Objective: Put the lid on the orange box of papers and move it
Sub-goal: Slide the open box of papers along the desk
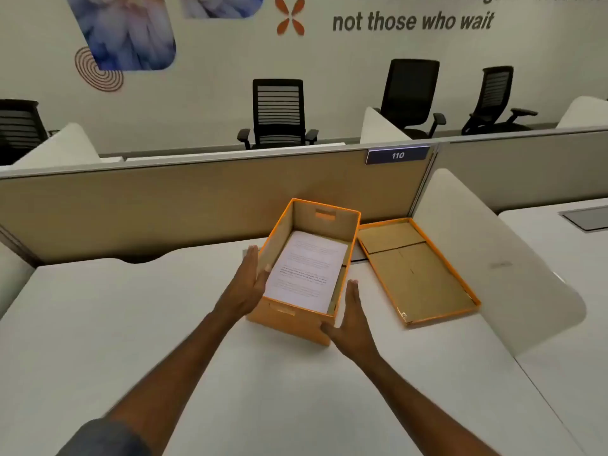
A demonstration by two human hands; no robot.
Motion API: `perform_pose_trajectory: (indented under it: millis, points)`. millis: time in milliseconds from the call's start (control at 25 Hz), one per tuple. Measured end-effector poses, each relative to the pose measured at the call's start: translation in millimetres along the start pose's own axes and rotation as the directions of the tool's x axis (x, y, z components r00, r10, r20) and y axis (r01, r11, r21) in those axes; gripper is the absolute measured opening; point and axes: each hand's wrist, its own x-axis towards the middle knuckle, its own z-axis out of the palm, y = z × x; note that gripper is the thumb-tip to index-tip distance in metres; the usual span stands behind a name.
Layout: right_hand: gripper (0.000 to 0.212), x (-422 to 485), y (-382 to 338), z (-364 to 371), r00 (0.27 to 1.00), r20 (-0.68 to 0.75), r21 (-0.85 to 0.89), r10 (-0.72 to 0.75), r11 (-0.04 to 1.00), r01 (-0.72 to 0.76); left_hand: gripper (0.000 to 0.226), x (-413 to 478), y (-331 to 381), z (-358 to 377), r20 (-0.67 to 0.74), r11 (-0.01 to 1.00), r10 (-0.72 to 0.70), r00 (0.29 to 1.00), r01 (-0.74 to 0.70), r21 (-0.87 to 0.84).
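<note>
An orange box (289, 320) stands open in the middle of the white desk, with a stack of printed papers (306, 271) lying inside it. Its orange lid (418, 268) lies upside down on the desk just right of the box, brown inside facing up. My left hand (248, 284) lies flat against the box's left wall, thumb over the rim. At the near right corner of the box my right hand (350, 320) is pressed flat, fingers straight. Together the two hands clasp the box from both sides.
A tan partition (164, 199) with a "110" tag runs behind the desk (230, 390). A white curved divider (493, 258) rises right of the lid. Black office chairs (278, 113) stand beyond the partition. The neighbouring desk at far right has a grey cable hatch (585, 217).
</note>
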Motion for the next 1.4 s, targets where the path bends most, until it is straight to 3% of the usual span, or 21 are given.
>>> perform_pose_trajectory:
  millis: [120, 200, 320, 520, 840, 1400]
  points:
    - [0.114, 16.3, 18.4, 4.5, 0.982, 0.036, 0.184, 0.183, 0.965, -0.187, 0.058, 22.4, -25.5, -0.4, -0.078, 0.992, -0.123, 0.989, 0.123, -0.001]
    - [0.107, 21.4, 29.2, 8.9, 0.969, 0.077, 0.261, 0.236, 0.933, -0.248, 0.057, 31.3, -43.4, -3.0, -0.039, 0.971, -0.241, 0.97, 0.241, -0.004]
    - [0.095, 29.4, 39.5, 9.6, 0.97, 0.101, 0.351, 0.219, 0.905, -0.241, 0.051, 41.9, -60.8, -5.7, 0.024, 0.93, -0.348, 0.937, 0.348, -0.114]
    - [0.083, 35.1, 41.5, 2.5, 0.973, 0.136, 0.454, 0.186, 0.861, -0.228, 0.041, 44.5, -72.9, -8.2, 0.124, 0.887, -0.317, 0.94, 0.34, -0.313]
    - [0.077, 33.7, 41.0, -27.8, 0.968, 0.211, 0.394, 0.134, 0.895, -0.21, 0.051, 4.6, -81.9, -16.5, 0.247, 0.771, -0.308, 0.919, 0.393, -0.5]
    - [0.076, -85.2, 12.5, 24.9, 0.913, 0.408, 0.257, 0.023, 0.956, -0.139, 0.053, -216.7, -114.0, -34.9, 0.069, 0.738, -0.379, 0.923, 0.346, -0.579]
